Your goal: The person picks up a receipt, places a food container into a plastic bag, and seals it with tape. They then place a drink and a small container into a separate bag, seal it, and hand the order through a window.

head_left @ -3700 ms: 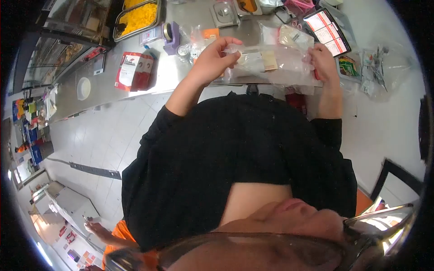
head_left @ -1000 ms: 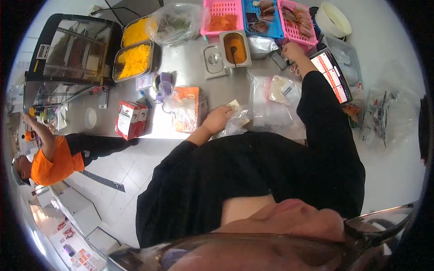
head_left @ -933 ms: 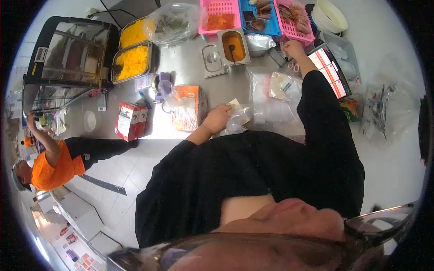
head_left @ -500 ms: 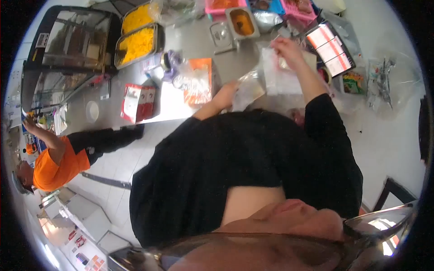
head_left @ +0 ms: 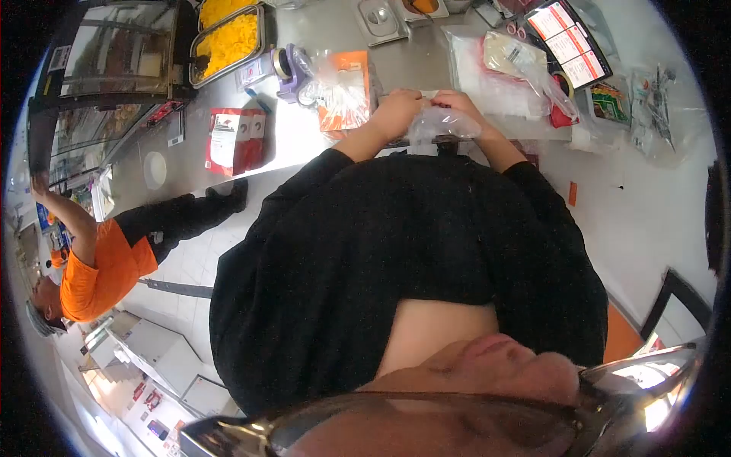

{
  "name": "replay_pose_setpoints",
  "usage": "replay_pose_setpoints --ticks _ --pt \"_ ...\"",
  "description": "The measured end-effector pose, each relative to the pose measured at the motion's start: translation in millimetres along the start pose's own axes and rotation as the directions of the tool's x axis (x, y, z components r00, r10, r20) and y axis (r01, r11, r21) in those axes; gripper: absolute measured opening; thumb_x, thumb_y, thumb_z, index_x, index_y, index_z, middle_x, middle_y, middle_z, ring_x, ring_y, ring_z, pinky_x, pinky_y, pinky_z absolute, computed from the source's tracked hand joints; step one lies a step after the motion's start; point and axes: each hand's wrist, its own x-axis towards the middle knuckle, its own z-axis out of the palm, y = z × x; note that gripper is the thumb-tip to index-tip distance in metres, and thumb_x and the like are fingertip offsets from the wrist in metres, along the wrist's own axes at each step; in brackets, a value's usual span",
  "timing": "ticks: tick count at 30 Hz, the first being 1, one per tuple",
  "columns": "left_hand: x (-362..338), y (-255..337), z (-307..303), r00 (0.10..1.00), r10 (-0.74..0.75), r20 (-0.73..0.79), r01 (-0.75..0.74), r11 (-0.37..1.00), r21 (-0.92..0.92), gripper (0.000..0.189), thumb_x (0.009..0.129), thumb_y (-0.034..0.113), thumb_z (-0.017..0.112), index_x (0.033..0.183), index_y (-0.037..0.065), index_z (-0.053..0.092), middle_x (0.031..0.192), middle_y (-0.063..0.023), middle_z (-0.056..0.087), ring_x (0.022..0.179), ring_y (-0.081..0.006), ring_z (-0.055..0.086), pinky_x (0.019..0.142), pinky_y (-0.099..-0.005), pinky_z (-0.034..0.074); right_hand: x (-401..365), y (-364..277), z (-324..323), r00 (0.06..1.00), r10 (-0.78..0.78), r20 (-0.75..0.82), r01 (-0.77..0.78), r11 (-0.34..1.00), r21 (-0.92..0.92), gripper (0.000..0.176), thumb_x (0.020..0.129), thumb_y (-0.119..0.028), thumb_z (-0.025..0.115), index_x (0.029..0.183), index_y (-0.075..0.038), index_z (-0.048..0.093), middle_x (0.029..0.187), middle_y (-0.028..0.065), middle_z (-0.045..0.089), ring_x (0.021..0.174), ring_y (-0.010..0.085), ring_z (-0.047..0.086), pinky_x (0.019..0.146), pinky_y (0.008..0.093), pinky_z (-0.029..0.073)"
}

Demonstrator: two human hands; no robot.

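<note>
A clear plastic bag (head_left: 443, 124) hangs at the front edge of the steel table, its top gathered between my two hands. My left hand (head_left: 399, 113) is closed on its left upper side, fingers bent. At its right upper side my right hand (head_left: 459, 107) is also closed, fingertips close to the left ones. What lies inside the bag is hard to make out. Left of my hands lies an orange-and-white packet (head_left: 349, 95) under clear plastic. To the right are flat clear bags (head_left: 476, 68) and a pale packet (head_left: 512, 57) in plastic.
A purple tape dispenser (head_left: 295, 80), a red-and-white box (head_left: 234, 142) and a metal tray (head_left: 255, 47) of yellow food stand leftward. Lidded steel pan (head_left: 378, 21) is at the back; a black-framed label sheet (head_left: 567, 42) is at right. A person in orange (head_left: 106, 266) stands far left.
My right hand has come from the flat bags on the right to the bag in my left hand. Both hands now meet at its top. The view has shifted slightly.
</note>
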Motion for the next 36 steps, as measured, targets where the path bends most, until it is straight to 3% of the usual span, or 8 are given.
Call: replay_pose_setpoints --ticks 4,11,14,17,21,26,30,36 --pt "1 -8 4 0.999 0.026 -0.025 -0.028 0.997 -0.073 0.020 0.085 0.016 0.053 0.099 0.008 0.065 0.093 -0.0145 0.064 0.096 -0.0372 0.060 0.087 -0.0453 0.047 -4 -5 7 0.958 -0.248 -0.144 0.224 0.960 -0.167 0.031 0.075 -0.016 0.067 0.100 0.001 0.064 0.096 0.0174 0.061 0.089 0.0360 0.061 0.078 0.0370 0.049" --pt "-1 -5 2 0.987 0.118 -0.110 -0.117 0.993 0.008 0.023 0.084 0.015 0.053 0.102 0.007 0.065 0.097 -0.0171 0.065 0.096 -0.0386 0.061 0.086 -0.0438 0.048 8 5 3 1.000 0.018 -0.002 -0.018 0.997 -0.076 0.022 0.080 -0.015 0.065 0.096 0.001 0.063 0.094 0.0162 0.061 0.086 0.0340 0.060 0.075 0.0387 0.048" --pt "-4 -15 9 0.998 -0.057 -0.008 0.054 0.971 -0.231 0.023 0.086 0.017 0.055 0.103 0.006 0.066 0.097 -0.0190 0.066 0.095 -0.0390 0.063 0.084 -0.0436 0.050 3 9 11 0.990 0.072 -0.124 -0.072 0.997 0.005 0.016 0.081 -0.007 0.064 0.094 0.002 0.061 0.086 0.0145 0.059 0.078 0.0302 0.059 0.069 0.0372 0.047" --pt "3 -4 18 0.954 -0.296 -0.056 0.289 0.952 -0.101 0.022 0.087 0.023 0.060 0.096 0.004 0.067 0.092 -0.0197 0.067 0.090 -0.0381 0.064 0.080 -0.0438 0.051 -2 -25 29 0.929 0.174 -0.327 -0.227 0.965 -0.133 0.013 0.082 -0.008 0.063 0.092 0.000 0.061 0.085 0.0145 0.060 0.080 0.0303 0.058 0.071 0.0386 0.047" --pt "15 9 29 0.600 -0.788 -0.142 0.648 0.582 -0.491 0.034 0.080 0.035 0.070 0.089 0.003 0.069 0.087 -0.0188 0.069 0.084 -0.0320 0.068 0.076 -0.0416 0.052 -8 -28 63 0.803 0.123 -0.583 -0.283 0.939 -0.193 0.012 0.079 -0.007 0.063 0.090 -0.003 0.061 0.086 0.0148 0.061 0.081 0.0343 0.059 0.071 0.0431 0.046" --pt "24 0 38 0.700 -0.709 0.088 0.688 0.636 -0.350 0.033 0.078 0.036 0.070 0.089 0.005 0.073 0.082 -0.0164 0.071 0.080 -0.0324 0.069 0.075 -0.0412 0.054 -6 -24 67 0.768 0.238 -0.595 -0.357 0.930 -0.088 0.014 0.084 -0.006 0.065 0.097 -0.001 0.062 0.085 0.0122 0.063 0.080 0.0242 0.061 0.076 0.0340 0.049" --pt "19 -11 32 0.753 -0.642 0.144 0.631 0.642 -0.435 0.024 0.074 0.028 0.071 0.090 0.010 0.076 0.088 -0.0147 0.072 0.083 -0.0291 0.070 0.079 -0.0384 0.055 -17 15 77 0.746 0.450 -0.491 -0.238 0.869 0.434 0.014 0.091 -0.008 0.064 0.103 0.000 0.063 0.092 0.0045 0.065 0.085 0.0108 0.059 0.078 0.0252 0.047" --pt "7 -18 27 0.836 -0.540 0.101 0.520 0.718 -0.462 0.021 0.077 0.028 0.073 0.090 0.012 0.076 0.086 -0.0140 0.071 0.079 -0.0271 0.069 0.075 -0.0376 0.054 -20 17 60 0.748 0.559 -0.357 -0.433 0.820 0.375 0.019 0.093 -0.016 0.065 0.107 -0.002 0.065 0.098 0.0049 0.066 0.092 0.0115 0.059 0.084 0.0260 0.047"
